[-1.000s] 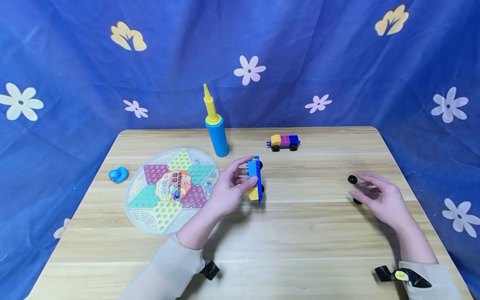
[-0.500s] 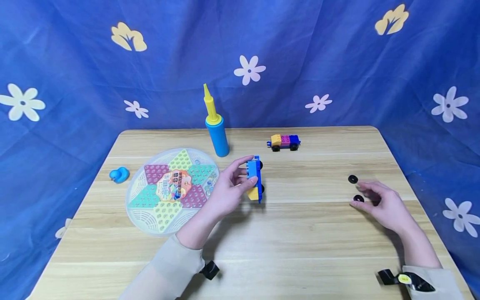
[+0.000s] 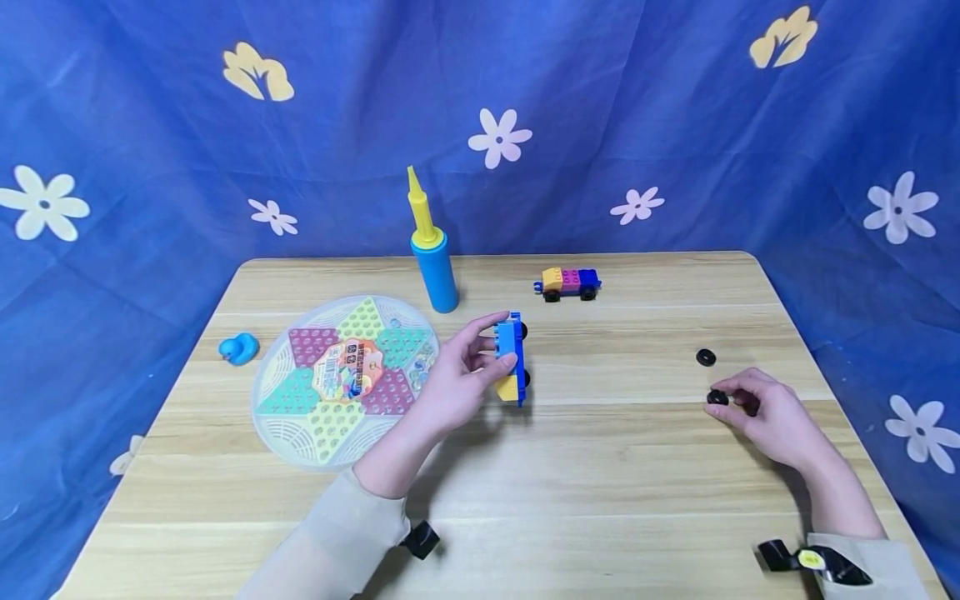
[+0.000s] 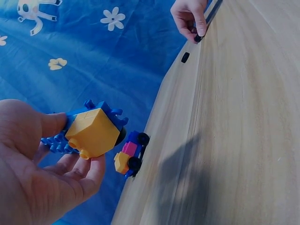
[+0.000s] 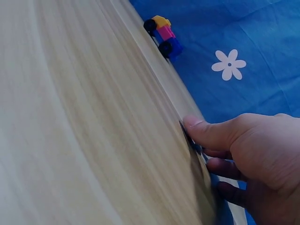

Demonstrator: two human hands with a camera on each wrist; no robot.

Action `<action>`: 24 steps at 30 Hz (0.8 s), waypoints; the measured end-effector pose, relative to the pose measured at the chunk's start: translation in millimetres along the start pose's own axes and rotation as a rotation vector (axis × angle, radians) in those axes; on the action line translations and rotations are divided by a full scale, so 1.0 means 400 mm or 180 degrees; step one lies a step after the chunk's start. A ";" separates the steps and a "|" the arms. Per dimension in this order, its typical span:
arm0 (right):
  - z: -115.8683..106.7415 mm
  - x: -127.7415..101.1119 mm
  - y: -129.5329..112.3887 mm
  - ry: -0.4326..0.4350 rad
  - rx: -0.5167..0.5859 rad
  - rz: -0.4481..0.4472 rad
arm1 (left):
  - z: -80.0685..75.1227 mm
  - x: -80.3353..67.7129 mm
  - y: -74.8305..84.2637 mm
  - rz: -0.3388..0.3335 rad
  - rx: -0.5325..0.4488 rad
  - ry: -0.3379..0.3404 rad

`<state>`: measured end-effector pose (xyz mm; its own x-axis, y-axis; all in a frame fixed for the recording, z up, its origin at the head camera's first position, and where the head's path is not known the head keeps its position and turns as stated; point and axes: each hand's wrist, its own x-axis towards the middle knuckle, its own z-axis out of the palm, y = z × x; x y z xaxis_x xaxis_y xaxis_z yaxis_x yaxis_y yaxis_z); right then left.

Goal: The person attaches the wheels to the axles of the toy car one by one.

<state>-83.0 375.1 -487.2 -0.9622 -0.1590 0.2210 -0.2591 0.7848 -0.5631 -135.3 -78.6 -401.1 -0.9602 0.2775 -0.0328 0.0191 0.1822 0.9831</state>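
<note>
The left hand (image 3: 459, 379) grips the blue-and-yellow brick car (image 3: 510, 358). At its three o'clock, the right hand (image 3: 765, 412) pinches a loose black wheel (image 3: 716, 397) off the table (image 3: 600, 467). The step looks like wheel pickup; next, the wheel likely needs aligning with an empty axle.

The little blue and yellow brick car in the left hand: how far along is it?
Partly built. Done: the blue and yellow brick car already shows two black wheels on one side, gripped by the left hand. In hand: the right hand pinches a loose black wheel on the wooden table. Left: a second loose black wheel lies untouched. The finished multicoloured brick car stands behind.
</note>
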 end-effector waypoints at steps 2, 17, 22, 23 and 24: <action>-0.001 0.001 -0.005 0.0012 0.0024 0.0028 | 0.000 -0.001 0.000 0.0021 -0.0005 -0.0014; -0.022 0.046 -0.118 0.0281 0.0356 -0.0458 | 0.005 -0.006 0.009 0.0020 0.0077 -0.0007; -0.028 0.061 -0.167 0.0348 0.0355 -0.0729 | 0.007 -0.009 0.014 0.0067 0.0102 -0.0030; -0.029 0.065 -0.176 0.0347 0.0356 -0.0782 | 0.007 -0.009 0.014 0.0075 0.0107 -0.0031; -0.030 0.069 -0.185 0.0342 0.0351 -0.0832 | 0.007 -0.009 0.014 0.0088 0.0105 -0.0036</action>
<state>-89.4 319.9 -429.8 -0.8488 -0.2783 0.4495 -0.5100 0.6548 -0.5577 -131.1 -75.8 -395.8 -0.9559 0.2936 -0.0079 0.0550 0.2053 0.9772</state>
